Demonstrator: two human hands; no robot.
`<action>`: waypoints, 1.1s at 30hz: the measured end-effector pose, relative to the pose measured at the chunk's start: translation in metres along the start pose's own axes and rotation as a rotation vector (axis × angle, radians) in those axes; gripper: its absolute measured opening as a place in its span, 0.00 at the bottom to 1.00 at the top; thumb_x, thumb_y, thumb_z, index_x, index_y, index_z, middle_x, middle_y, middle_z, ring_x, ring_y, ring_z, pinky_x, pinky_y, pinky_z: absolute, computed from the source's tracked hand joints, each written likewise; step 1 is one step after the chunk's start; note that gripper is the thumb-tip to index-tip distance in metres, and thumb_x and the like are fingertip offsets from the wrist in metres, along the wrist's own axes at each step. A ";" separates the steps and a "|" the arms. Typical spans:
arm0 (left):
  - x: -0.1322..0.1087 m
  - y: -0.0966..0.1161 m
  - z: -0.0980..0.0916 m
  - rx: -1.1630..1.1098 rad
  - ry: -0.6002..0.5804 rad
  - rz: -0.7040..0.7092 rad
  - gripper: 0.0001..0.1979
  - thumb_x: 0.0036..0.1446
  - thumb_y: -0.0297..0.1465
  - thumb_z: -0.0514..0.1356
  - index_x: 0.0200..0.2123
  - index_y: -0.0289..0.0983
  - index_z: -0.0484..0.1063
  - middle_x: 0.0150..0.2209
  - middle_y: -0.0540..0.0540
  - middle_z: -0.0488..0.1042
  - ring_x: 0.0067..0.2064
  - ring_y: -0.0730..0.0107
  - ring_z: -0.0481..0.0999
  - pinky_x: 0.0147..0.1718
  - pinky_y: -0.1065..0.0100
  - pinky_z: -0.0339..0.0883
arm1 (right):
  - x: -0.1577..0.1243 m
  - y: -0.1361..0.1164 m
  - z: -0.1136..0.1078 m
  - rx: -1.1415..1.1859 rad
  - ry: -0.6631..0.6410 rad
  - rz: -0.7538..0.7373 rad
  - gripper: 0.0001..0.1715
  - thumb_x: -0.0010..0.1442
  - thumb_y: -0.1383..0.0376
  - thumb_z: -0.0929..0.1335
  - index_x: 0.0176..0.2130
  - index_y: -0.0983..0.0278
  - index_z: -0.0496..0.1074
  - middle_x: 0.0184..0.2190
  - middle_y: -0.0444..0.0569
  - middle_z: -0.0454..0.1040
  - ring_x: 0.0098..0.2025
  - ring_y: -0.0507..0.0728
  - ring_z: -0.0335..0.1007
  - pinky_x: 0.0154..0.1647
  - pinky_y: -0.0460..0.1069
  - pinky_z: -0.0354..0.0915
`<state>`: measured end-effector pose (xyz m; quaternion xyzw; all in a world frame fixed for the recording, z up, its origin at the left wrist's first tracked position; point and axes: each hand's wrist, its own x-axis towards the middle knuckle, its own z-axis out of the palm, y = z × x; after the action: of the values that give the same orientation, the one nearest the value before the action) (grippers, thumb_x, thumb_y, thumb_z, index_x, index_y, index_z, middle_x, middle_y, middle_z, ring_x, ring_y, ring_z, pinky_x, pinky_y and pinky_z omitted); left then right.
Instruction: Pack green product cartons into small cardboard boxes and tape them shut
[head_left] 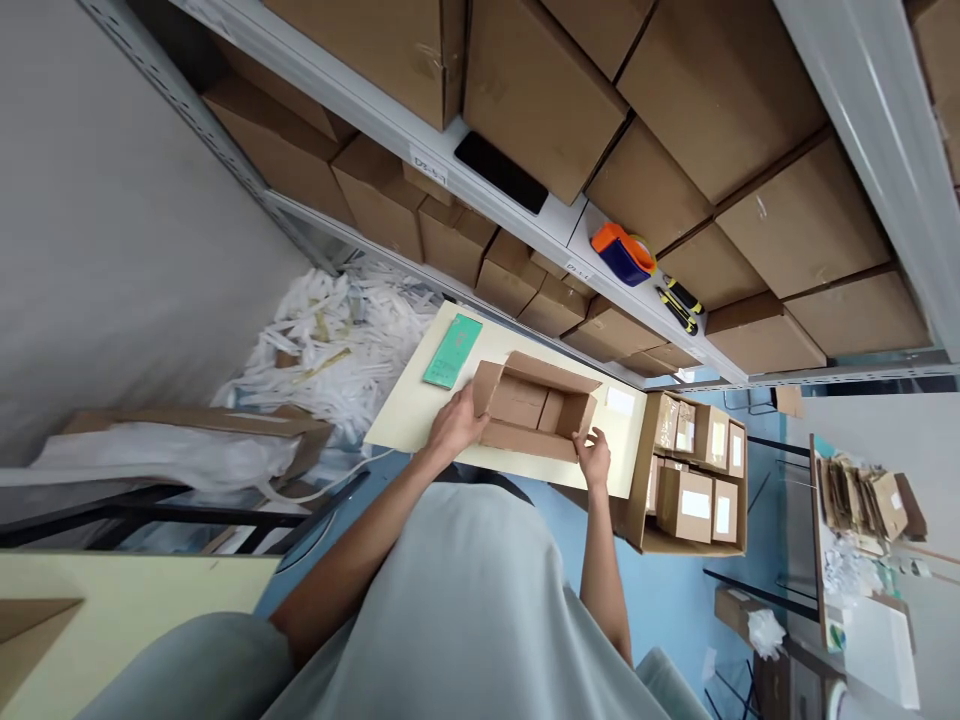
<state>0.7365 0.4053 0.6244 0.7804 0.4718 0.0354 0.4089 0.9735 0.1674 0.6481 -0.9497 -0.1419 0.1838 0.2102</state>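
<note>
An open cardboard box (536, 405) with its flaps spread rests on a pale yellow table (405, 400), and nothing shows inside it. My left hand (456, 425) grips the box's left end, fingers against the flap. At the right end, my right hand (593, 458) holds the near corner between thumb and fingers. A flat green packet (452, 351) lies on the table left of the box. To the right of the box is a white label or paper (620, 401).
A shelf (555, 215) of cartons crosses above the table, holding a black phone, a tape dispenser (624, 254) and cutters (677, 309). A large carton (634, 510) of small boxes stands at the right. White packing scraps (337, 330) are piled at the left.
</note>
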 end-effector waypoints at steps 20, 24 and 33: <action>-0.319 -0.080 0.017 -0.190 0.568 -0.624 0.39 0.63 0.43 0.69 0.75 0.40 0.72 0.67 0.35 0.82 0.60 0.41 0.87 0.62 0.48 0.81 | -0.063 -0.047 0.040 0.125 -0.710 -0.894 0.38 0.68 0.45 0.74 0.69 0.61 0.77 0.54 0.58 0.86 0.51 0.66 0.79 0.54 0.59 0.76; -0.365 -0.085 0.022 -0.253 0.685 -0.712 0.37 0.63 0.42 0.69 0.74 0.41 0.73 0.66 0.38 0.84 0.60 0.42 0.87 0.62 0.50 0.81 | -0.096 -0.067 0.058 0.079 -0.798 -0.973 0.35 0.68 0.46 0.75 0.66 0.59 0.77 0.52 0.56 0.85 0.48 0.63 0.78 0.49 0.56 0.76; -0.475 -0.143 0.033 -0.382 0.905 -0.866 0.34 0.66 0.41 0.71 0.72 0.42 0.73 0.66 0.38 0.84 0.64 0.44 0.86 0.63 0.51 0.80 | -0.207 -0.114 0.115 -0.102 -0.892 -1.200 0.38 0.68 0.45 0.75 0.69 0.59 0.75 0.55 0.56 0.84 0.48 0.62 0.78 0.50 0.55 0.76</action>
<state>0.3871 0.0536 0.6635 0.3416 0.8542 0.2757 0.2786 0.7200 0.2352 0.6625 -0.5530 -0.7156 0.3985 0.1527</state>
